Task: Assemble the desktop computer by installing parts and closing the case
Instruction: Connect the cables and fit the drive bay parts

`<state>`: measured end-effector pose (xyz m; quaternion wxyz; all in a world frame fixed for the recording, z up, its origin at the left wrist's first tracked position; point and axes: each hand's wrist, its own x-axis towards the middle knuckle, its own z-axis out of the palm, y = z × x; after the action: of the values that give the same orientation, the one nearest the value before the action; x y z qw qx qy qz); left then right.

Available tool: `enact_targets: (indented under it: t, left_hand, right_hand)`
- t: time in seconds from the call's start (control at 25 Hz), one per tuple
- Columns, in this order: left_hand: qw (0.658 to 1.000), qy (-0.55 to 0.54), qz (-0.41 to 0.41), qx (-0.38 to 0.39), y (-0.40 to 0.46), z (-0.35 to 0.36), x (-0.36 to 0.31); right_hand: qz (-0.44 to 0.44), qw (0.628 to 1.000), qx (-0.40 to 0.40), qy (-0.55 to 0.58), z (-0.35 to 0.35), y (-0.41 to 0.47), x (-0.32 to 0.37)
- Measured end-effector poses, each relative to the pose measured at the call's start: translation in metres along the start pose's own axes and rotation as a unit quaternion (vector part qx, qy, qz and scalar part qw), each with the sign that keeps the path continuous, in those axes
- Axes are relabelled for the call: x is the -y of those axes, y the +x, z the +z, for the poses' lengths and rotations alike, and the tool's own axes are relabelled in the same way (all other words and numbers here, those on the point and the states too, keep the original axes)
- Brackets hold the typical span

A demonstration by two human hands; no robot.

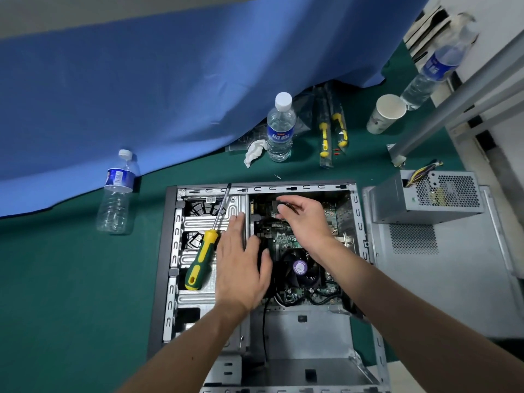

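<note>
An open desktop case [170, 251] lies flat on the green mat, its motherboard [286, 239] and round CPU fan [300, 268] exposed. My left hand [241, 262] rests flat with straight fingers on the edge of the drive cage beside the board. Over the far end of the board, my right hand [303, 219] pinches a black cable connector [283, 205]. A green and yellow screwdriver [202, 258] lies on the drive cage. The grey power supply [425, 194] sits outside the case on the side panel [442, 279] to the right.
Water bottles stand at the left [117, 191], centre back [280, 129] and far right [433, 69]. A paper cup [385, 113], bagged yellow tools [333, 131], crumpled tissue [255, 151] and a loose screw [277, 176] lie behind the case. A blue cloth [170, 95] hangs behind.
</note>
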<state>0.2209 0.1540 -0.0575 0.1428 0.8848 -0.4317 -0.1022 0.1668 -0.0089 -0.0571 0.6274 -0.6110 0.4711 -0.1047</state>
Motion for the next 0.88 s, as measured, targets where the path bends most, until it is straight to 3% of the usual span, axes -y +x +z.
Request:
enact_targets:
  t: [0.4, 0.88]
  left_hand:
    - [1.0, 0.008, 0.003, 0.004, 0.001, 0.005, 0.003]
    - [1.0, 0.025, 0.011, 0.007, 0.002, 0.004, 0.002]
  right_hand:
    - [-0.02, 0.998, 0.057, -0.031, 0.02, 0.016, -0.004]
    - [-0.024, 0.997, 0.073, -0.03, 0.025, 0.017, -0.006]
